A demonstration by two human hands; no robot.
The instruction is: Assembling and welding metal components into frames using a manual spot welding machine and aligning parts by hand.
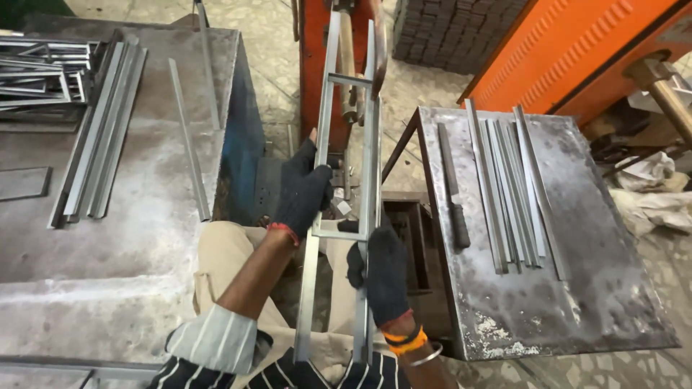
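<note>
A long grey metal ladder-shaped frame (pixel 371 137), two rails joined by cross pieces, runs from my lap away toward an orange machine (pixel 317 65). My left hand (pixel 301 193), in a dark knit glove, grips the left rail around its middle. In a matching glove, my right hand (pixel 380 270) holds the right rail just below a cross piece. The frame's far end reaches a wooden-handled part at the machine. The near end of the frame lies over my knees.
A steel table (pixel 584 288) on the right carries several long metal strips (pixel 512 187) and a file with a dark handle (pixel 454 194). The left steel bench (pixel 130 238) holds angle bars (pixel 101 130) and stacked frames (pixel 40 75). Crumpled cloths (pixel 652 191) lie far right.
</note>
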